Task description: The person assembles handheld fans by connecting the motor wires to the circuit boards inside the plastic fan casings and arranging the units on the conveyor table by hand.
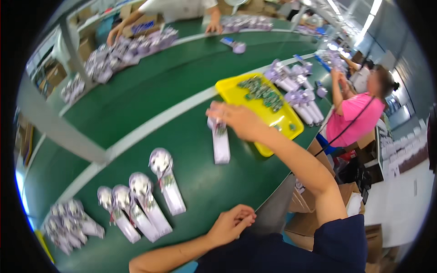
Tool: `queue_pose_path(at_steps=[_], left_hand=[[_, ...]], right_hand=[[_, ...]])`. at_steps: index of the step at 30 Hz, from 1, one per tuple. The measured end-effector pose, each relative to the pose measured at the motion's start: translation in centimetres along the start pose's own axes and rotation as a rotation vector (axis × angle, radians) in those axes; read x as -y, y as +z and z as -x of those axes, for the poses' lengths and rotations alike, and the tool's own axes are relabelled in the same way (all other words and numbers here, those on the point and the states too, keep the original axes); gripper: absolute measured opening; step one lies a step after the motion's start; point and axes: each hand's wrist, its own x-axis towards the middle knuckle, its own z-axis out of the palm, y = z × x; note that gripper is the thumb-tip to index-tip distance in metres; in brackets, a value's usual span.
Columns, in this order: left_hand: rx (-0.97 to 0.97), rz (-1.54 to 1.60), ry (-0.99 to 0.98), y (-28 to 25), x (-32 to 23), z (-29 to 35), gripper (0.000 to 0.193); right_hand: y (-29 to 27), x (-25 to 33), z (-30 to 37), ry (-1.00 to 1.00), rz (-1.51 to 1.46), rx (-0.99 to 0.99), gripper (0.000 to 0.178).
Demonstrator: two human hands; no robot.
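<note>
My right hand (239,120) reaches across to a part-built handheld fan (221,148) with a long white handle. Its fingers close over the fan's round purple-white head and hide most of it. A bit of green board shows at the neck, just below the fingers. Near the table's front edge, my left hand (230,224) is loosely curled, with nothing visible in it. Left of the hands lies another such fan (174,193), its round head open and thin red wires at its neck. Three more fans (150,218) lie side by side next to it.
A yellow tray (298,128) of small green circuit boards (261,93) stands beside my right forearm. More fans are heaped at the lower left (70,225) and beyond the tray (302,100). A grey post (63,123) rises at left. Co-workers sit across and at right; cardboard boxes (302,223) stand below.
</note>
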Motion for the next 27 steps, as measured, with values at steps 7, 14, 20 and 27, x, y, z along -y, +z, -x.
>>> queue_pose_path(at_steps=[7,14,20,27], left_hand=[[-0.014,-0.372,0.233,0.6,-1.4,0.4,0.016],[-0.001,-0.490,0.287,0.3,-1.0,0.9,0.014],[-0.015,-0.509,0.316,1.0,-0.7,0.7,0.015],[-0.003,-0.453,0.348,1.1,-0.7,0.4,0.013]], right_hand=[[-0.6,3.0,0.8,0.157,-0.076,-0.292,0.071],[0.0,16.5,-2.7,0.099,-0.724,-0.086,0.026],[2.0,19.7,-5.7,-0.131,-0.574,-0.023,0.026],[1.5,17.5,-3.6,-0.132,-0.552,0.091,0.024]])
